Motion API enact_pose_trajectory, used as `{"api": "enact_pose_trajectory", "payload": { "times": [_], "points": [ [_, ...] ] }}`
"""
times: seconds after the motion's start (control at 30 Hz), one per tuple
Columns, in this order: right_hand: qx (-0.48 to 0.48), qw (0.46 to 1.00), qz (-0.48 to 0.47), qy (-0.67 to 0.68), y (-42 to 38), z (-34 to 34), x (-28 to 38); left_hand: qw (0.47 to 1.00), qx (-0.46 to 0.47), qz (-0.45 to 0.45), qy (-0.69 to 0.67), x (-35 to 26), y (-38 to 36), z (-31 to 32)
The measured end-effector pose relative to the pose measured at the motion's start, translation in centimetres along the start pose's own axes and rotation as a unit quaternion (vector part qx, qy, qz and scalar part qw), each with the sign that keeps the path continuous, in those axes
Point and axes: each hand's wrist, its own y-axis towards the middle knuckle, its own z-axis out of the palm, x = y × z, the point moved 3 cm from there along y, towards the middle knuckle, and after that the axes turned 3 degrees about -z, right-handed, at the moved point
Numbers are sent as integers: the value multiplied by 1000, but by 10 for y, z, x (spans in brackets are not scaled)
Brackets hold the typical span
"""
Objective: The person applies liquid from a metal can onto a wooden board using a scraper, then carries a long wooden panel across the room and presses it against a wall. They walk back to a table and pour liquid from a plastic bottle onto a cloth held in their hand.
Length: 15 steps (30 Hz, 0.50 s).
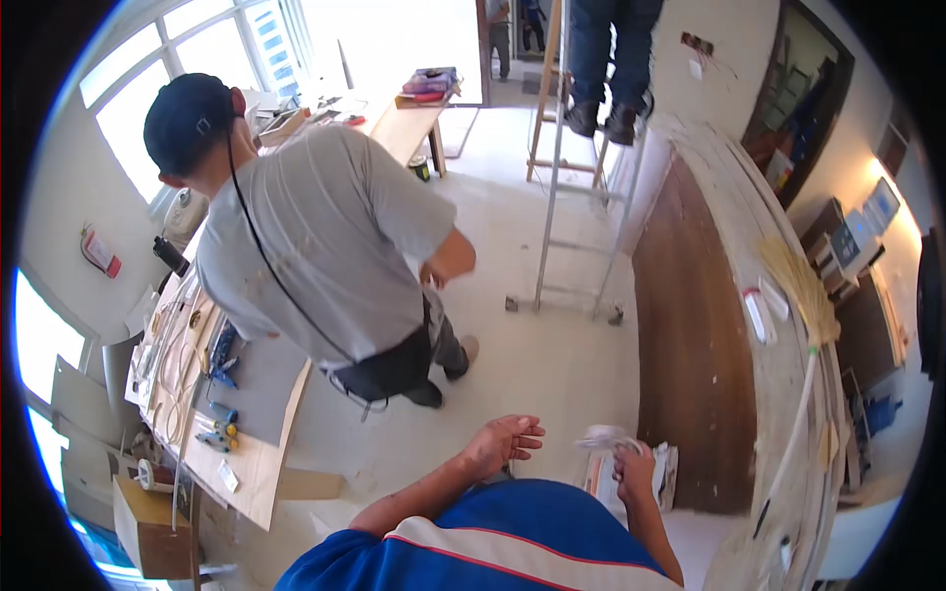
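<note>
My left hand point(505, 445) is held out in front of my belly, palm partly up. Its fingers are apart and loosely bent, with nothing in them. To the right, my right hand point(634, 471) is closed on a whitish round roll of tape point(601, 436), which sticks out to the left of the fingers; its details are blurred. Below and behind that hand lies a white box or stack of sheets point(666, 480) on the floor, partly covered by my hand and forearm.
A co-worker in a grey shirt point(315, 236) stands at a workbench point(258, 483) with tools. Ahead, a person's legs point(613, 59) are on a ladder point(552, 236). Right of me are a brown wood panel point(695, 345) and a ledge with a broom point(803, 295).
</note>
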Motion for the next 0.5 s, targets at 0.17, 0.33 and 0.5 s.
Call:
{"api": "enact_pose_trajectory", "payload": {
  "times": [0.17, 0.33, 0.5],
  "points": [
    [-50, 996, 22, 66, 61, 19, 54, 996, 10, 35, 82, -108, 73, 4],
    [-67, 990, 64, 108, 153, 74, 87, 989, 0, 80, 125, -178, 141, 2],
    [28, 983, 119, 134, 291, 139, 112, 980, -68, 135, 126, -221, 211, -29]
  ]
}}
